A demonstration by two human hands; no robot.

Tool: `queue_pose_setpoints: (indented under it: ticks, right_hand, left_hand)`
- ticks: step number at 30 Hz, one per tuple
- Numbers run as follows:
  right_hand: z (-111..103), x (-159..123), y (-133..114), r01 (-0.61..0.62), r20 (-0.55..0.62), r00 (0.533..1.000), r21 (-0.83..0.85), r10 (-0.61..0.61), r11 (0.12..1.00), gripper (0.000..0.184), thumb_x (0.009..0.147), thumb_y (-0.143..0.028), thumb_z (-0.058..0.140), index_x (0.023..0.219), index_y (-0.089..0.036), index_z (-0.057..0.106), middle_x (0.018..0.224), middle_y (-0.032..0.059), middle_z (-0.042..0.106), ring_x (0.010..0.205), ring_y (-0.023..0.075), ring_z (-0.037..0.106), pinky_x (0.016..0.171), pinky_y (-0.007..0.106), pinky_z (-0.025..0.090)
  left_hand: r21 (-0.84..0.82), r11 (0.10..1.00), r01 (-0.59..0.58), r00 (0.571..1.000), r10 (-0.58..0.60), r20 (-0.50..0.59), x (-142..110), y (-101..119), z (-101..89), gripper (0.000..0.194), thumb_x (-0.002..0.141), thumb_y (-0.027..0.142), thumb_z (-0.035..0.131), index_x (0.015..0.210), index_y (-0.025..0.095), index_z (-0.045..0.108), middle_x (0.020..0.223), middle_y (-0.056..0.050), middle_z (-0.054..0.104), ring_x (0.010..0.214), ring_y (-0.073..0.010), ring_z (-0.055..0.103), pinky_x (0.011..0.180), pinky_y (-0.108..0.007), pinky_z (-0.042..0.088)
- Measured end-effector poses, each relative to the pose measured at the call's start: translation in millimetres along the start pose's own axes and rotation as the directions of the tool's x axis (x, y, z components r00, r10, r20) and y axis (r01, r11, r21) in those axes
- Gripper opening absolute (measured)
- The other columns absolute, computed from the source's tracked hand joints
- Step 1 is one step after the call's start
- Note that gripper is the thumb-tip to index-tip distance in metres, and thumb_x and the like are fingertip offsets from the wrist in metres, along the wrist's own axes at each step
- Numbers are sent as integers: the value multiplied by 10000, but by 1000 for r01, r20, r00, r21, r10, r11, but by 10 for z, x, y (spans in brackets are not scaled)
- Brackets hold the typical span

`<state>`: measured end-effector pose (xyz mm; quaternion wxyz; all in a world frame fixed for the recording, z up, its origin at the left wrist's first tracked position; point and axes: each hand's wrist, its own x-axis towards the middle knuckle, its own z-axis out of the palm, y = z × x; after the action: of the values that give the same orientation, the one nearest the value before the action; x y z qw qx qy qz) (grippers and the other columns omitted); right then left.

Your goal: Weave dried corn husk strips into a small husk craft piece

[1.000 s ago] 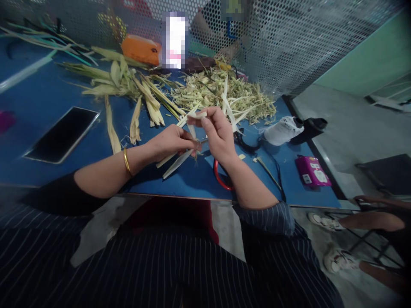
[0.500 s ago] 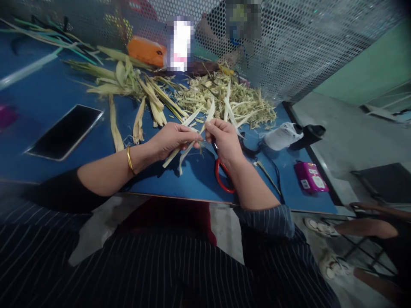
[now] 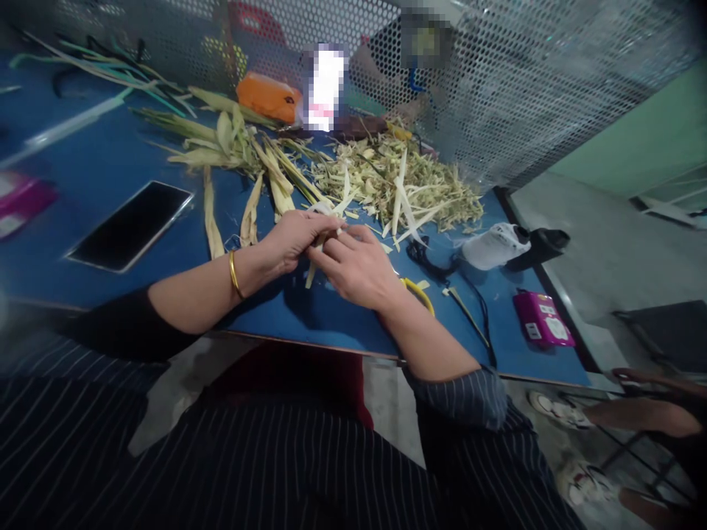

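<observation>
My left hand (image 3: pixel 292 239) is closed on pale corn husk strips (image 3: pixel 311 275), with ends poking out below the fingers and above them. Against it lies my right hand (image 3: pixel 356 269), its bent fingers closed around the same strips. The fingers of both hands hide most of the strips. Just right of my right wrist, a yellow scissor handle (image 3: pixel 418 294) partly shows on the blue table. Beyond my hands are whole dried corn husks (image 3: pixel 224 147) and a big heap of shredded husk (image 3: pixel 364 173), with longer pale strips (image 3: pixel 401 191) on its near side.
A dark-screened phone (image 3: pixel 132 227) lies left on the blue table (image 3: pixel 325 324). Pink packs (image 3: pixel 544 319) sit at both sides. A white bottle-like thing (image 3: pixel 489 246), black cord (image 3: pixel 434 265), orange pouch (image 3: pixel 269 97) and lit screen (image 3: pixel 325 88) stand before a mesh panel (image 3: pixel 497 81). Another person's legs (image 3: pixel 644 412) show right.
My right hand has moved left and over, so that its fingers now meet my left hand around the strips. The red handle near my right wrist is no longer visible; a yellow one shows.
</observation>
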<state>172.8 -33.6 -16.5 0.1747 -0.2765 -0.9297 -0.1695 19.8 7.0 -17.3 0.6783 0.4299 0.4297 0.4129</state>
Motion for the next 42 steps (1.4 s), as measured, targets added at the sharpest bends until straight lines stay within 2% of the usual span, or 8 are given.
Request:
queue_pose_setpoints:
  ticks: [4, 11, 24, 27, 29, 33, 36, 42]
  right_hand:
    - [82, 29, -35, -4, 2, 1000, -165, 4, 986, 298, 990, -149, 315, 957, -179, 610, 869, 68, 642, 872, 205, 532, 885, 377, 333]
    - [76, -39, 37, -209, -139, 968, 29, 211, 977, 275, 974, -188, 340, 918, -179, 609, 824, 56, 678, 757, 175, 555, 823, 343, 351]
    - [-5, -47, -18, 51, -131, 991, 166, -29, 985, 266, 965, -214, 355, 942, -219, 620, 824, 31, 669, 758, 169, 571, 917, 379, 396]
    - [-7, -51, -7, -133, -249, 951, 203, 182, 970, 249, 958, -291, 432, 1132, -189, 578, 930, 78, 672, 875, 201, 591, 889, 379, 410]
    - [-3, -47, 13, -371, -299, 849, 248, 435, 895, 294, 940, -380, 494, 1128, -167, 567, 968, 110, 653, 904, 222, 581, 843, 369, 415]
    - [39, -35, 60, -633, -61, 710, 382, 701, 674, 303, 919, -485, 519, 818, -204, 570, 699, 21, 584, 635, 151, 494, 647, 295, 357]
    - [79, -31, 59, -650, 65, 706, 453, 705, 610, 322, 924, -443, 501, 706, -206, 509, 584, -29, 480, 534, 106, 364, 565, 268, 277]
    - [60, -30, 23, -528, 15, 780, 554, 626, 644, 228, 866, -263, 502, 658, -207, 428, 563, -48, 408, 534, 93, 347, 570, 256, 283]
  left_hand:
    - [37, 999, 24, 1000, -24, 10, 1, -14, -19, 228, 655, 263, 757, 585, 131, 586, 523, 27, 502, 433, -47, 381, 398, -209, 230]
    - [138, 989, -58, 990, 40, 133, -3, 96, -88, 171, 667, 246, 769, 640, 121, 655, 579, 9, 556, 481, -43, 416, 401, -190, 219]
    - [107, 990, -88, 995, 82, 62, -33, 115, -57, 218, 702, 289, 781, 654, 103, 678, 678, -52, 658, 465, -34, 424, 365, -188, 219]
    - [120, 987, -106, 994, 102, 39, -21, 136, -71, 205, 725, 291, 756, 678, 111, 670, 674, -46, 659, 460, -35, 436, 367, -191, 205]
    - [122, 985, -121, 993, 119, 19, -22, 153, -74, 201, 726, 293, 748, 682, 119, 659, 667, -39, 657, 487, -47, 483, 376, -190, 207]
    - [112, 986, -122, 992, 120, 31, -44, 170, -69, 199, 685, 277, 778, 718, 114, 669, 692, -42, 661, 534, -61, 521, 389, -183, 217]
    - [87, 988, -128, 991, 125, 39, -45, 154, -74, 227, 648, 271, 809, 747, 108, 685, 712, -35, 650, 554, -58, 516, 393, -176, 213]
    - [133, 978, -163, 985, 168, -28, -23, 89, -72, 262, 645, 333, 816, 735, 110, 714, 632, -13, 612, 499, -46, 447, 384, -189, 189]
